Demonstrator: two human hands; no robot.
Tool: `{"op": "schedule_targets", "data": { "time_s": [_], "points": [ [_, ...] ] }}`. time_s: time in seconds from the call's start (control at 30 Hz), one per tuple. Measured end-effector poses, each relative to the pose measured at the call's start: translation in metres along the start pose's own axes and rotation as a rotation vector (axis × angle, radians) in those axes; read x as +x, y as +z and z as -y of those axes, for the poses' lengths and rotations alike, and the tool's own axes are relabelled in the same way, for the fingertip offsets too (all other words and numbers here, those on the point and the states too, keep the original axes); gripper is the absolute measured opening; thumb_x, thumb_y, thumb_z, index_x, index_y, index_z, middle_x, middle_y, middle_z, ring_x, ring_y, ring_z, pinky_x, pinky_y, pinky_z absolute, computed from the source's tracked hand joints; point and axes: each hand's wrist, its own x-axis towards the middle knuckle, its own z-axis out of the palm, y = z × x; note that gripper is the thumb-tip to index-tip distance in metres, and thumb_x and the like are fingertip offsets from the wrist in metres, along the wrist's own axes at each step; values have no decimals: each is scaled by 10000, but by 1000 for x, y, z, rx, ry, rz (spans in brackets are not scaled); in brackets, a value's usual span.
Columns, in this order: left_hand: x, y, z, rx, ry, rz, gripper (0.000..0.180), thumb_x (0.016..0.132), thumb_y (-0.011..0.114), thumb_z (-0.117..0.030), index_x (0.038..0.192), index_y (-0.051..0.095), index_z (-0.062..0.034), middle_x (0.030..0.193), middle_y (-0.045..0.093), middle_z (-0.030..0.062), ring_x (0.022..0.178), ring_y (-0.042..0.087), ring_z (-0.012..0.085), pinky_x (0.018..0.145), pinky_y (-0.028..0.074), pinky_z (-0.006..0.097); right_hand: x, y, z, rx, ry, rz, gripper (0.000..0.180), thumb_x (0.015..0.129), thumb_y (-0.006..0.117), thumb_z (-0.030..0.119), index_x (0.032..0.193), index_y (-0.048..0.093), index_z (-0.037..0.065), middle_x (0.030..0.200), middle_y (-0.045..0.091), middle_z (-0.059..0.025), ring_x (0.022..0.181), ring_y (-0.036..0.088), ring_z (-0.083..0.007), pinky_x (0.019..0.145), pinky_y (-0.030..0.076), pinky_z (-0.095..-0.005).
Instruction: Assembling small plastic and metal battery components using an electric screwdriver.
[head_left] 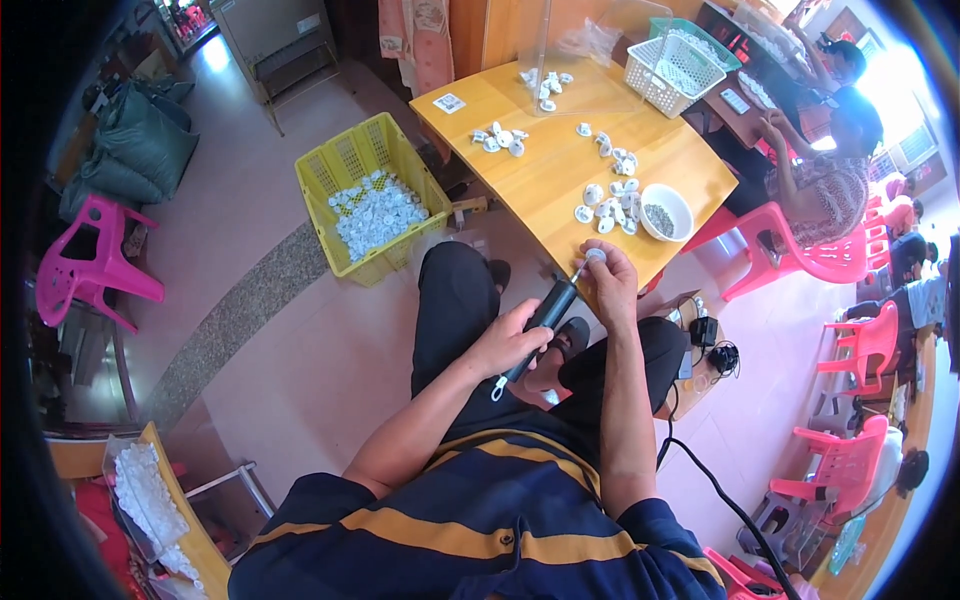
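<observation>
My left hand (508,342) is wrapped around a black electric screwdriver (550,312), tilted with its tip up toward the table's near edge. A small wire loop hangs at its lower end. My right hand (613,285) pinches a small round white plastic part (596,256) at that edge, and the screwdriver's tip meets or nearly meets it. Just beyond lies a cluster of similar white parts (612,208). Beside them stands a white bowl (685,226) with small grey metal pieces, apparently screws.
Smaller groups of white parts (498,139) lie on the wooden table (480,100). A yellow crate (320,200) of white pieces stands on the floor to the left. A white basket (645,85) is at the table's far right. A black cable (715,485) runs on my right; a person (820,190) sits beyond.
</observation>
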Motion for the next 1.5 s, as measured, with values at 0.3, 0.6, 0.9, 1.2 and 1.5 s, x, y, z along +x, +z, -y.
{"op": "schedule_targets", "data": {
  "time_s": [0.3,0.6,0.9,1.2,1.5],
  "points": [
    [1,0,2,-6,-11,-14,331,955,578,-169,1237,510,-10,834,617,44,615,621,116,577,517,259,-2,3,0,-50,-49,-6,193,1022,573,62,1180,658,-7,1062,684,-56,900,681,-127,770,537,-224],
    [1,0,2,-8,-17,-11,331,954,579,-172,1233,509,-6,831,613,46,612,621,117,575,518,259,-1,2,-2,-83,-65,-14,188,1020,574,57,1172,664,-8,1024,691,-48,894,685,-120,768,534,-221],
    [0,0,0,3,-14,-17,335,953,579,-177,1231,509,-3,827,615,48,611,622,120,572,519,260,-2,3,-3,-145,-77,-12,199,1019,577,56,1187,659,-12,1051,695,-49,912,683,-116,787,529,-224],
    [1,-1,3,-20,-19,-8,331,950,571,-166,1227,503,1,836,626,67,603,625,127,567,521,263,-3,4,-4,-193,-87,-17,200,1016,573,49,1185,662,-9,1016,700,-42,917,680,-105,782,518,-219],
    [-4,-3,1,-225,-60,44,324,962,541,-155,1246,495,-5,846,652,86,585,642,139,541,536,252,-4,0,-5,-201,-95,24,200,1015,556,21,1182,660,-16,1020,702,-52,928,684,-120,816,530,-228]
  ]
}}
